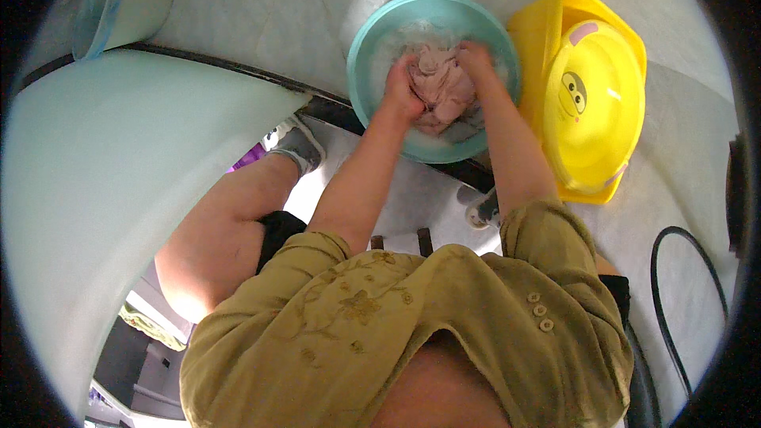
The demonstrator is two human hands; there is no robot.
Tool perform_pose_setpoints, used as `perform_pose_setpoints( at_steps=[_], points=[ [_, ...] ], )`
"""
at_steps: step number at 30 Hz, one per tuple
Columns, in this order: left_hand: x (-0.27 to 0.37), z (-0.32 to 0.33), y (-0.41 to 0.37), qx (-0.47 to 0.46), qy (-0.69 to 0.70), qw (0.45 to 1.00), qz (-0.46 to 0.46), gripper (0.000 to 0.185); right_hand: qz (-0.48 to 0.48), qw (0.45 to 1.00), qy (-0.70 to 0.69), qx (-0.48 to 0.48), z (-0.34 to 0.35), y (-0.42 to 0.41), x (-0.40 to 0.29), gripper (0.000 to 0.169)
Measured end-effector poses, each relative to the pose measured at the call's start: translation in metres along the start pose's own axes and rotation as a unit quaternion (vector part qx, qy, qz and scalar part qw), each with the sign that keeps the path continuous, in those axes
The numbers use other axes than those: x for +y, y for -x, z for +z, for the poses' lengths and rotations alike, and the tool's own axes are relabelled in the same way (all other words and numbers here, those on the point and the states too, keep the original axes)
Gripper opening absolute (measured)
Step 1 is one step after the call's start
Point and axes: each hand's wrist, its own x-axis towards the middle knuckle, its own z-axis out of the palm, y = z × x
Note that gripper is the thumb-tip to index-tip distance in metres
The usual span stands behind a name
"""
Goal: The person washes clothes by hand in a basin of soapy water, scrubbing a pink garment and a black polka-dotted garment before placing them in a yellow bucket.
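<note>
Before me on the floor stands a round turquoise plastic basin (370, 27) holding sudsy water. A bunched, wet pale pink cloth (443, 83) lies in it, partly under the water. My left hand (404, 88) grips the cloth along its left side, thumb towards the top. At the cloth's upper right, my right hand (474, 59) is slightly blurred, with its fingers curled onto the fabric. Below the cloth, part of the basin's content is dark and hard to make out.
Two yellow plastic tubs (594, 131), one set in the other, lean right of the basin. A bin (128, 12) with a blue liner stands at upper left. A frosted panel (148, 131) rises on my left; a black hose (660, 285) loops at right. A dark sill (333, 108) crosses the floor.
</note>
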Motion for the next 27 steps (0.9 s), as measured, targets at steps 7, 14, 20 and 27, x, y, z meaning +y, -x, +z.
perform_pose_setpoints(
  at_steps=[7, 14, 20, 27],
  points=[
    [0.009, -0.034, 0.010, 0.091, -0.074, 0.993, 0.000, 0.031, -0.264, 0.962, 0.065, -0.029, -0.001, 0.141, -0.137, 0.024],
    [0.003, -0.074, -0.011, 0.061, -0.043, 0.996, 0.039, 0.031, -0.127, 0.981, 0.089, 0.114, 0.051, 0.086, -0.119, 0.021],
    [-0.003, -0.059, -0.013, 0.019, -0.026, 0.999, 0.025, 0.038, -0.017, 0.991, 0.106, 0.084, 0.022, 0.015, -0.063, 0.029],
    [0.004, -0.049, -0.003, -0.015, 0.061, 0.996, 0.071, 0.042, -0.155, 0.968, 0.151, -0.127, -0.013, 0.118, -0.118, 0.035]
  ],
)
